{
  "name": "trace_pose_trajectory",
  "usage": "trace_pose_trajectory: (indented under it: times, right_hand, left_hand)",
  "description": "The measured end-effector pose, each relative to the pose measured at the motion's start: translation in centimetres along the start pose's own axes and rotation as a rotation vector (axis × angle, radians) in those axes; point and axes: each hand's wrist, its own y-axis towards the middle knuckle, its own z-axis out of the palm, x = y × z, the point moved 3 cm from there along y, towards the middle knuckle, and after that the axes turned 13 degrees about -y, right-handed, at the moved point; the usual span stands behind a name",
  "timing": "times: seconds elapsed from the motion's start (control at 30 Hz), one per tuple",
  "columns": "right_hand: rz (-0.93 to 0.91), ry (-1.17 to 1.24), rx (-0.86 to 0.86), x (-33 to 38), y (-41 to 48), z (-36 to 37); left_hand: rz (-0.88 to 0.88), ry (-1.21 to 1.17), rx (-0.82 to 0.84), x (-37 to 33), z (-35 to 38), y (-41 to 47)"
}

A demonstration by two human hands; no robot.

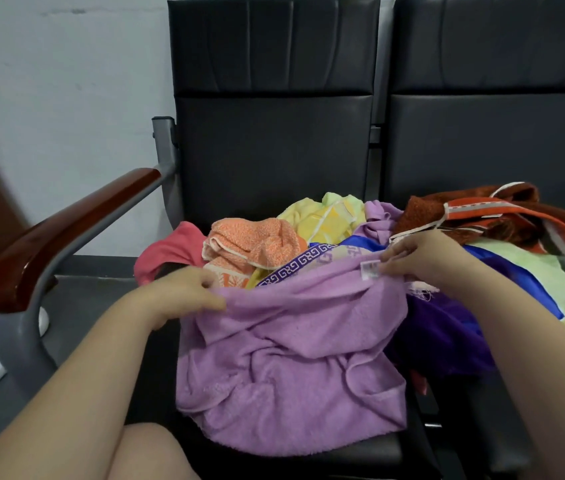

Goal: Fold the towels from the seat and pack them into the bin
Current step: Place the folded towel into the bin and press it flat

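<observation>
A lilac towel [291, 358] lies crumpled on the front of the black seat [108, 299]. My left hand [184, 292] pinches its upper edge at the left, and my right hand [416, 258] pinches the same edge at the right, beside a small white label. Behind it sits a heap of towels: orange [253, 244], pink [166, 251], yellow [322, 216], rust-red [496, 216], pale green [530, 271] and dark purple [447, 334]. No bin is in view.
A wooden armrest [62, 233] on a grey metal frame stands at the left. A second black seat [503, 98] adjoins at the right, with towels spilling onto it. A grey wall is behind at left. My knee [149, 452] shows at the bottom.
</observation>
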Motion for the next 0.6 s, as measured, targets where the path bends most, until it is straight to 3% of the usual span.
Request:
trace_pose_trajectory:
  times: [0.07, 0.13, 0.37, 0.6]
  right_hand:
    - [-0.028, -0.145, 0.077, -0.1, -0.1, 0.2]
    - [-0.035, -0.259, 0.044, -0.2, 0.1, 0.1]
    - [-0.014, -0.391, 0.003, -0.4, 0.6, 0.1]
    - [-0.025, -0.327, -0.062, -0.7, 0.7, -0.4]
  left_hand:
    - [-0.044, 0.106, 0.081, 0.1, 0.8, -0.2]
    - [-0.044, 0.130, 0.098, 0.1, 1.0, 0.0]
    - [-0.033, 0.131, 0.158, 0.3, 1.3, 0.3]
    - [-0.095, 0.193, 0.204, 0.6, 1.3, 0.2]
